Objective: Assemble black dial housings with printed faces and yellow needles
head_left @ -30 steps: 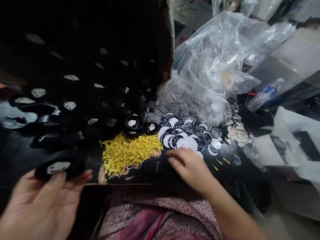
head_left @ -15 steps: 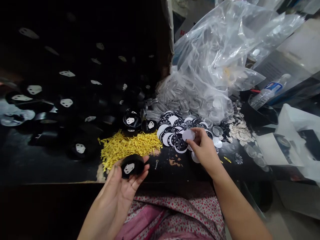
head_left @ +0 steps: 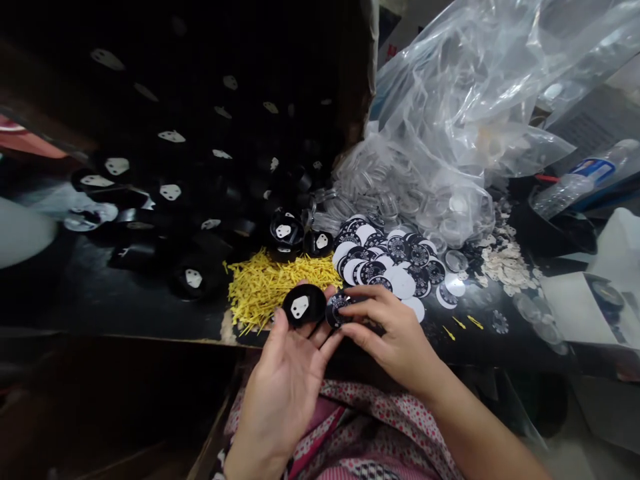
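Observation:
My left hand [head_left: 290, 383], palm up, holds a round black housing [head_left: 315, 303] with a white plate with small holes inside it. Between the thumb and fingers of my right hand [head_left: 395, 337] is a round black dial disc [head_left: 336, 309] with white markings. The disc is right beside the housing, over my left fingertips. Behind the housing lies a heap of thin yellow pointers [head_left: 270, 287]. A spread pile of dial discs [head_left: 400, 283], some black side up and some white, lies just beyond my right hand.
More black housings [head_left: 193, 279] fill the dark left side. Clear round covers [head_left: 390, 193] spill from a large plastic bag [head_left: 465, 113]. Small pale plates [head_left: 505, 260] are heaped at right, near a plastic bottle [head_left: 583, 177] and a white box [head_left: 570, 307]. The table's front edge runs below my hands.
My right hand has moved left from the pile to the housing with a disc, now black side showing. My left hand has shifted right and slightly up. The view has turned left.

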A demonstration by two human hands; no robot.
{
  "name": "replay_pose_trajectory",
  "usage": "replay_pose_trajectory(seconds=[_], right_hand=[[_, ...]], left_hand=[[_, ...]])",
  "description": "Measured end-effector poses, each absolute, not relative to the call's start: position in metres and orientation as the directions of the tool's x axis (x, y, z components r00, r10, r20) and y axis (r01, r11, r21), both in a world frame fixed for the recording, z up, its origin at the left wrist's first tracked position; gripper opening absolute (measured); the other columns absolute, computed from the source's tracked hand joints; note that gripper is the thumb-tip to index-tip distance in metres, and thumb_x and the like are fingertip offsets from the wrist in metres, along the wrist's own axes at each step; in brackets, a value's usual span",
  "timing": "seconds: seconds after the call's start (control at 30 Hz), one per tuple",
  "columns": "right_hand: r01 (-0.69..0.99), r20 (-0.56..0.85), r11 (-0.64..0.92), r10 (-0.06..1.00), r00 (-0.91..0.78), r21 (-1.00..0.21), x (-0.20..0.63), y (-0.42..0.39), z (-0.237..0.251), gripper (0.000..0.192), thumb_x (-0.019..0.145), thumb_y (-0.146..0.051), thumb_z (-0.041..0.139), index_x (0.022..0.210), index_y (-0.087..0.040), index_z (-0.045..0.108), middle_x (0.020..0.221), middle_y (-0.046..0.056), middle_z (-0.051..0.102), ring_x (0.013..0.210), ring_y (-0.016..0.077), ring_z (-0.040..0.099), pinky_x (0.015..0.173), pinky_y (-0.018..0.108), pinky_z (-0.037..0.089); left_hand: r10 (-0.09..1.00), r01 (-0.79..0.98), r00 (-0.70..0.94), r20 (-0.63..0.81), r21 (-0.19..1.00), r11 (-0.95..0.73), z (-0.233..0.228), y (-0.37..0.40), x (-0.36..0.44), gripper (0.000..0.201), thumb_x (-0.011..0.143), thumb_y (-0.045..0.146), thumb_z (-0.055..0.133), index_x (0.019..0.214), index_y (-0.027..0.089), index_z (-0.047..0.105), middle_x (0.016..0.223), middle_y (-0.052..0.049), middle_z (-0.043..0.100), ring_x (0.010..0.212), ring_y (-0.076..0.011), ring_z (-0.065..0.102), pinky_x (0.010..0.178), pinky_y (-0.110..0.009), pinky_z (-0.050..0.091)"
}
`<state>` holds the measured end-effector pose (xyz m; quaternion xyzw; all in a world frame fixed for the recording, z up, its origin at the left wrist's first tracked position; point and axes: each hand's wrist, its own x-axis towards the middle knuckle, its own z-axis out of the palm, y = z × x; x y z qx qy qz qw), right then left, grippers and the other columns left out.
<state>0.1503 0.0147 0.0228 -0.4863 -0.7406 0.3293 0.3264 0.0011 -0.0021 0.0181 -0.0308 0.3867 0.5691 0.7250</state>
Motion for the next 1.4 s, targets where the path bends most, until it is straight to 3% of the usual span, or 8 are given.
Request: replay_pose_trajectory(seconds=[0.07, 0.17, 0.3, 0.47, 0.67, 1.1, 1.23, 1.4], right_hand=[[0.496, 0.101, 0.21, 0.966, -0.238, -0.843, 0.149, 0.017, 0.022, 0.023, 0.088, -0.024, 0.067, 0.11, -0.02, 0.067, 0.116, 0.008, 0.065, 0.1, 0.0185, 0.063, 0.084, 0.031, 0.052], [0.492, 0.047, 0.127, 0.984, -0.172, -0.861, 0.15, 0.021, 0.026, 0.019, 0.088, -0.016, 0.065, 0.105, -0.022, 0.068, 0.097, 0.002, 0.068, 0.088, 0.0154, 0.063, 0.076, 0.028, 0.051], [0.441, 0.142, 0.198, 0.977, -0.158, -0.876, 0.145, 0.02, 0.038, 0.017, 0.092, -0.015, 0.058, 0.101, -0.024, 0.069, 0.09, -0.001, 0.067, 0.085, 0.0126, 0.063, 0.076, 0.026, 0.049], [0.527, 0.189, 0.299, 0.949, -0.253, -0.796, 0.135, 0.021, 0.042, 0.019, 0.093, -0.013, 0.057, 0.108, -0.02, 0.066, 0.101, 0.003, 0.069, 0.097, 0.0164, 0.062, 0.086, 0.032, 0.047], [0.46, 0.104, 0.174, 0.979, -0.174, -0.871, 0.136, 0.019, 0.039, 0.015, 0.091, -0.014, 0.058, 0.1, -0.023, 0.066, 0.094, 0.0, 0.069, 0.084, 0.0125, 0.063, 0.076, 0.026, 0.049], [0.49, -0.126, -0.032, 0.979, -0.159, -0.871, 0.141, 0.023, 0.043, 0.002, 0.087, -0.02, 0.061, 0.086, -0.021, 0.059, 0.082, -0.001, 0.065, 0.076, 0.0132, 0.06, 0.068, 0.027, 0.047], [0.51, -0.16, -0.051, 0.972, -0.172, -0.859, 0.142, 0.027, 0.041, 0.006, 0.086, -0.022, 0.062, 0.085, -0.021, 0.056, 0.078, -0.002, 0.061, 0.069, 0.0122, 0.057, 0.062, 0.026, 0.045], [0.535, -0.218, -0.056, 0.945, -0.243, -0.843, 0.145, 0.018, 0.037, 0.018, 0.085, -0.024, 0.063, 0.102, -0.021, 0.056, 0.094, 0.002, 0.064, 0.075, 0.0137, 0.058, 0.066, 0.028, 0.048]], left_hand=[[0.818, -0.857, 0.07, -0.571, 0.386, 0.342, 0.018, -0.004, 0.0, 0.039, 0.094, 0.045, 0.053, 0.127, 0.027, 0.064, 0.124, -0.009, 0.069, 0.116, -0.0262, 0.064, 0.093, -0.04, 0.056], [0.82, -0.836, 0.075, -0.568, 0.413, 0.362, 0.014, -0.008, 0.0, 0.037, 0.092, 0.043, 0.057, 0.122, 0.024, 0.067, 0.122, -0.01, 0.07, 0.111, -0.0256, 0.066, 0.09, -0.038, 0.058], [0.812, -0.761, 0.001, -0.584, 0.527, 0.379, 0.009, -0.012, 0.003, 0.032, 0.087, 0.036, 0.067, 0.116, 0.025, 0.071, 0.118, -0.008, 0.072, 0.106, -0.0219, 0.068, 0.087, -0.031, 0.058], [0.825, -0.699, -0.005, -0.565, 0.592, 0.401, 0.009, -0.017, 0.006, 0.034, 0.078, 0.04, 0.077, 0.11, 0.031, 0.074, 0.128, -0.002, 0.068, 0.123, -0.0224, 0.06, 0.091, -0.023, 0.055], [0.851, -0.611, 0.049, -0.522, 0.658, 0.439, -0.002, -0.021, 0.002, 0.038, 0.081, 0.043, 0.073, 0.117, 0.036, 0.07, 0.136, 0.0, 0.063, 0.136, -0.0234, 0.046, 0.101, -0.025, 0.048], [0.903, -0.41, 0.139, -0.407, 0.806, 0.426, -0.017, -0.022, -0.011, 0.036, 0.089, 0.041, 0.063, 0.125, 0.038, 0.065, 0.147, 0.003, 0.053, 0.136, -0.025, 0.045, 0.096, -0.029, 0.053], [0.899, -0.431, 0.185, -0.397, 0.789, 0.437, -0.019, -0.02, -0.01, 0.036, 0.089, 0.041, 0.063, 0.125, 0.037, 0.065, 0.144, 0.003, 0.056, 0.132, -0.0233, 0.05, 0.098, -0.03, 0.053], [0.905, -0.355, 0.167, -0.392, 0.832, 0.426, -0.017, -0.022, -0.01, 0.038, 0.085, 0.037, 0.068, 0.123, 0.03, 0.065, 0.127, -0.001, 0.068, 0.119, -0.0216, 0.062, 0.1, -0.031, 0.051]])
